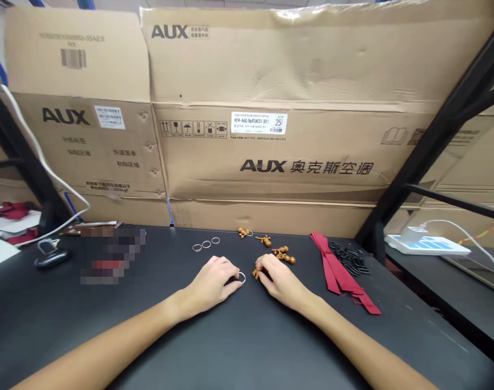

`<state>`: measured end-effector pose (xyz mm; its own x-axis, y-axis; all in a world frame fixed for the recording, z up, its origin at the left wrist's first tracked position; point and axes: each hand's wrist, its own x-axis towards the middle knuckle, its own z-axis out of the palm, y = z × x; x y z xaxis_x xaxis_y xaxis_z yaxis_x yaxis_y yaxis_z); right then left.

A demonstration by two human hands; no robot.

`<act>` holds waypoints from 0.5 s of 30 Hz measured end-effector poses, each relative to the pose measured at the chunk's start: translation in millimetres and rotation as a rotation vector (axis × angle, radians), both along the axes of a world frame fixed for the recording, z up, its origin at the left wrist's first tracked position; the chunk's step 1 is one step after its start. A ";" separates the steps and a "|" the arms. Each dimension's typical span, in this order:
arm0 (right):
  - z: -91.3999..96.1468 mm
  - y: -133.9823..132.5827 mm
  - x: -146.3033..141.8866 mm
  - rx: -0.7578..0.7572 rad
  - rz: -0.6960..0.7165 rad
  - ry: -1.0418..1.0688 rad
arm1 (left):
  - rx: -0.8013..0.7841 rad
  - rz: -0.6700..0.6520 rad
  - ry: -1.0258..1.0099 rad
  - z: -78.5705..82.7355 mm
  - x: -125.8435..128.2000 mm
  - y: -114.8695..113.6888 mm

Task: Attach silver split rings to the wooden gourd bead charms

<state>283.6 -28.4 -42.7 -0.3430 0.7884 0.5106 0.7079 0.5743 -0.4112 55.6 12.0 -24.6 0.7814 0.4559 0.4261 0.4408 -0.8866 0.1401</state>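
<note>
Between the thumb and fingers of my left hand (215, 280) is a metal key ring (242, 278), its round edge showing past the fingertips. My right hand (280, 276) pinches a small gourd charm, of which only the yellow-brown cord (255, 274) shows; the fingers hide the rest. Just behind the right hand lie brown gourd charms (288, 258) with cords. Farther back are another gourd charm (265, 240) and one with a ring by it (243, 233). Three loose key rings (206, 244) lie in a slanted row beyond my left hand.
Red ribbon strips (340, 265) lie to the right, beside a pile of black clasps (351, 258). A dark oval object (52, 258) sits at left. Large cardboard sheets (271, 70) stand behind the black table (214, 346). A white power strip (426, 245) is beyond the right frame post.
</note>
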 end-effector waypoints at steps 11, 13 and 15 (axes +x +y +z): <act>4.0 -3.7 -14.2 -0.236 -0.065 0.364 | 0.416 0.009 0.295 -12.8 9.8 -2.5; 1.5 -2.5 -14.0 -0.298 -0.050 0.446 | 0.394 0.022 0.264 -13.2 9.1 -1.7; -1.0 -0.6 -13.6 -0.358 -0.019 0.524 | 0.338 0.024 0.209 -11.2 7.6 -2.2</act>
